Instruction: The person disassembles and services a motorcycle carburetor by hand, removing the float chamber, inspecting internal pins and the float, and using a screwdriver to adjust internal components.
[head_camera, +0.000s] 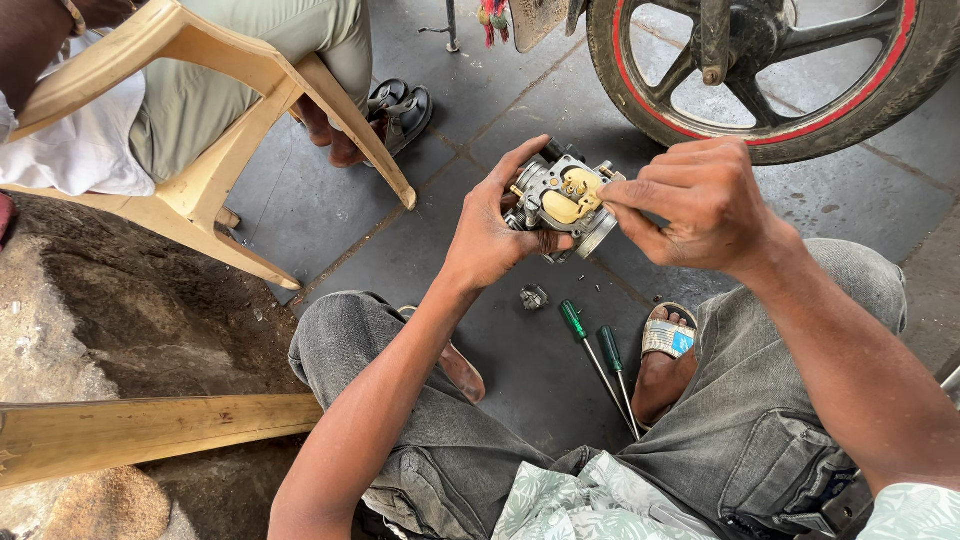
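Dark stone floor (520, 110) tiles fill the view from the head camera, with a motorcycle wheel (770, 70) at one o'clock and a cream plastic chair (200, 130), occupied by a seated person, at ten o'clock. Centre, just above the knees: a carburettor (562, 200), grey cast metal with brass fittings and a pale yellow float showing in its open underside. Left hand (490, 235) grasps the carburettor from nine o'clock, fingers wrapped round its body. Right hand (700, 205) meets it from three o'clock, thumb and forefinger pinched on its edge. On the floor at six o'clock lie two green-handled screwdrivers (595, 350), side by side, and a small metal part (534, 297) near them. No containers are visible.
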